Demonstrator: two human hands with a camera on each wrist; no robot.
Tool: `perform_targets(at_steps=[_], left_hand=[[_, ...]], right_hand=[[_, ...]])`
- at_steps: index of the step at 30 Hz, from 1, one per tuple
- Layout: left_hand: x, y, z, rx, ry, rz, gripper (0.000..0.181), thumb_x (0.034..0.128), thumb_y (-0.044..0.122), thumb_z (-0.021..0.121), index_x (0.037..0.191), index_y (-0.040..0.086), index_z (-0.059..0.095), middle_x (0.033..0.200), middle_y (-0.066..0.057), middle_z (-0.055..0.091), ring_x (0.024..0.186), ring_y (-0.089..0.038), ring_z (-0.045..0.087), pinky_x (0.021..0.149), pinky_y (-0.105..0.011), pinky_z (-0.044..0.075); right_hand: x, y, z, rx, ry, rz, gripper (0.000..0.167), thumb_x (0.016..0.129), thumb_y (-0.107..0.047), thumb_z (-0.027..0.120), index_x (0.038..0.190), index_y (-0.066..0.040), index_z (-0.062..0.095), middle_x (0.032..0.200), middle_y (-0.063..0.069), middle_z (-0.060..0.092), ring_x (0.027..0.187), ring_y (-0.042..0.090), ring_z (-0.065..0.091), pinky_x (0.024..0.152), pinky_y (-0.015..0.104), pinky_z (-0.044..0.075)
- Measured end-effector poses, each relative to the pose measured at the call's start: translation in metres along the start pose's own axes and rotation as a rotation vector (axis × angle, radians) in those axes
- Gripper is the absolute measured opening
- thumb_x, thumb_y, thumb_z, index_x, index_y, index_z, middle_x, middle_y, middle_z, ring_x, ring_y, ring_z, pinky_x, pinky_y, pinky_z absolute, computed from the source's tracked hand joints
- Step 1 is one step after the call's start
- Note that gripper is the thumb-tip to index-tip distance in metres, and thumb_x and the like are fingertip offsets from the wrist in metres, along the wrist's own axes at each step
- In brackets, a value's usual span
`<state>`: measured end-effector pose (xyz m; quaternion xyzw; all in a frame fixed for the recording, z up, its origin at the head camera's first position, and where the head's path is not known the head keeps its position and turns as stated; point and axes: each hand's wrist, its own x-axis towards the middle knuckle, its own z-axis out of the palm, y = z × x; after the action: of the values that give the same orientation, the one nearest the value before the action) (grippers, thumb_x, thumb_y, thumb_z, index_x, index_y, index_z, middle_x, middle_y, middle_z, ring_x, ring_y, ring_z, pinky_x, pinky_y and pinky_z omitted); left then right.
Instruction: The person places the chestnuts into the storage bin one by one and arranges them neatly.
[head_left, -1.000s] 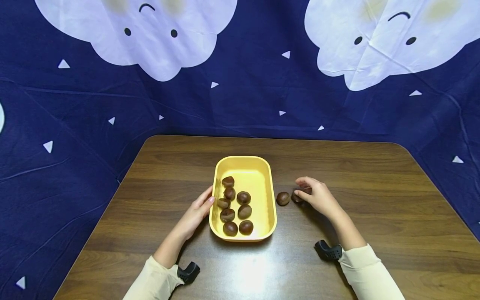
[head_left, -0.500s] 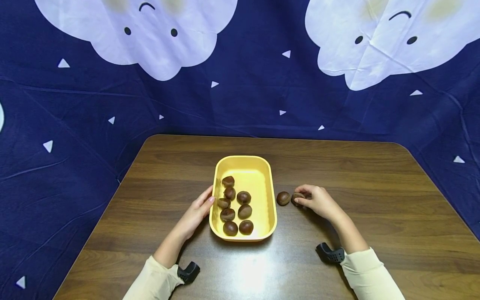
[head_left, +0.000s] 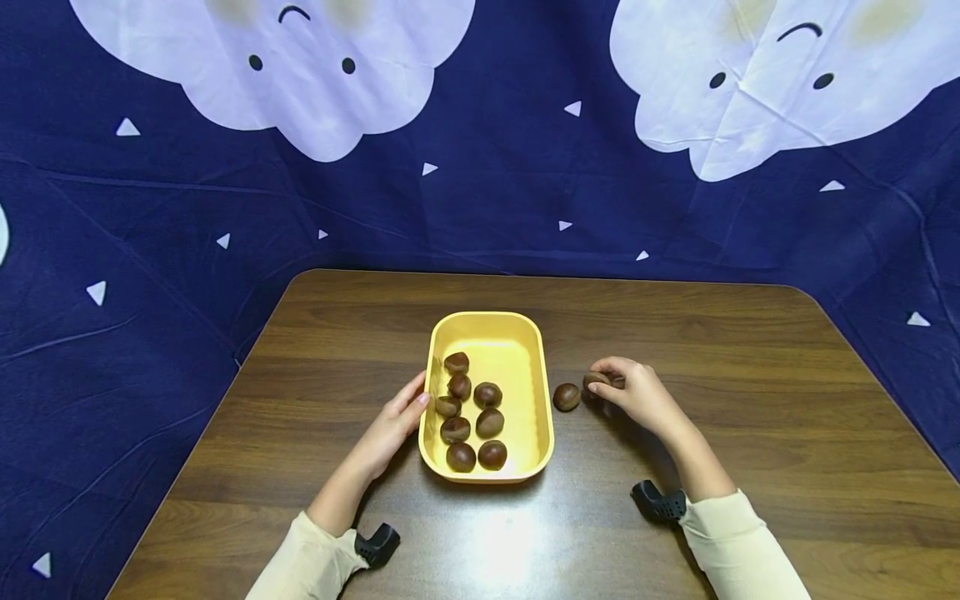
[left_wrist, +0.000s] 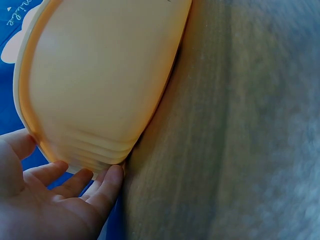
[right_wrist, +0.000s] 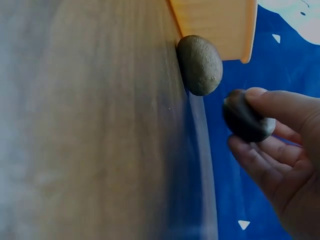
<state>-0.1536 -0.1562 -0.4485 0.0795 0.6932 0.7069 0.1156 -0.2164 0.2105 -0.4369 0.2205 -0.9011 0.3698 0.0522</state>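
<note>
My left hand (head_left: 386,433) holds the left side of a yellow plastic box (head_left: 546,417). Its thumb lies at the rim and its fingers lie against the outer wall in the left wrist view. Several glossy brown chestnuts (head_left: 489,422) sit inside the box in two rough columns, toward its left and near part. Right of the box, my right hand (head_left: 637,396) pinches a chestnut (right_wrist: 245,117) between thumb and fingers, apart from the tabletop in the right wrist view. Another chestnut (head_left: 566,397) lies on the table between box and right hand. A dark patch behind the right thumb is partly hidden.
Everything stands on a brown wood-grain table (head_left: 337,333) with rounded far corners. A dark blue cloth (head_left: 495,208) with white clouds and small triangles hangs behind it. Light glares off the table's near middle. Each wrist wears a black camera mount (head_left: 377,546).
My right hand dipped slightly toward me, then moved back away with the chestnut between its fingers. The left hand, the box and the chestnuts in it have not visibly moved.
</note>
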Motion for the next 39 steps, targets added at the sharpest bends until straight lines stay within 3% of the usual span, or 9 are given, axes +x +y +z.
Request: perform_targets(at_steps=[7, 15, 22, 33, 39], left_hand=[[0.0, -0.001, 0.0, -0.002, 0.001, -0.007, 0.054, 0.096, 0.028, 0.043, 0.142, 0.01, 0.023, 0.144, -0.013, 0.023, 0.121, -0.029, 0.037, 0.098, -0.04, 0.034], [0.001, 0.0, -0.001, -0.001, 0.0, -0.015, 0.055, 0.0959, 0.029, 0.043, 0.143, 0.008, 0.022, 0.144, -0.013, 0.022, 0.122, -0.029, 0.037, 0.098, -0.04, 0.033], [0.0, 0.001, 0.0, -0.005, 0.001, -0.017, 0.055, 0.0957, 0.029, 0.043, 0.143, 0.009, 0.022, 0.145, -0.013, 0.022, 0.121, -0.029, 0.037, 0.098, -0.04, 0.033], [0.0, 0.001, 0.0, -0.007, 0.011, -0.019, 0.054, 0.0958, 0.028, 0.043, 0.142, 0.009, 0.023, 0.144, -0.014, 0.024, 0.121, -0.029, 0.038, 0.098, -0.04, 0.033], [-0.001, 0.001, 0.0, 0.004, 0.014, -0.02, 0.053, 0.0961, 0.027, 0.043, 0.142, 0.009, 0.023, 0.144, -0.013, 0.024, 0.121, -0.029, 0.037, 0.098, -0.04, 0.032]], right_hand=[[0.014, -0.015, -0.002, 0.042, 0.035, -0.008, 0.021, 0.079, -0.006, 0.069, 0.097, 0.001, 0.062, 0.093, 0.012, 0.063, 0.084, 0.026, 0.061, 0.072, 0.035, 0.052], [0.038, -0.046, 0.003, 0.095, 0.024, -0.077, 0.02, 0.079, -0.006, 0.069, 0.097, 0.0, 0.062, 0.092, 0.009, 0.062, 0.084, 0.021, 0.058, 0.073, 0.034, 0.051], [0.058, -0.065, 0.019, 0.137, -0.039, -0.121, 0.019, 0.081, -0.008, 0.067, 0.098, -0.001, 0.062, 0.094, 0.008, 0.061, 0.085, 0.019, 0.058, 0.072, 0.029, 0.051], [0.084, -0.083, 0.048, 0.07, -0.156, -0.121, 0.018, 0.083, -0.014, 0.066, 0.098, -0.005, 0.063, 0.092, 0.002, 0.061, 0.086, 0.015, 0.056, 0.074, 0.027, 0.049], [0.092, -0.092, 0.062, -0.003, -0.217, -0.167, 0.014, 0.083, -0.012, 0.065, 0.095, -0.005, 0.063, 0.09, 0.003, 0.061, 0.084, 0.015, 0.056, 0.073, 0.026, 0.048]])
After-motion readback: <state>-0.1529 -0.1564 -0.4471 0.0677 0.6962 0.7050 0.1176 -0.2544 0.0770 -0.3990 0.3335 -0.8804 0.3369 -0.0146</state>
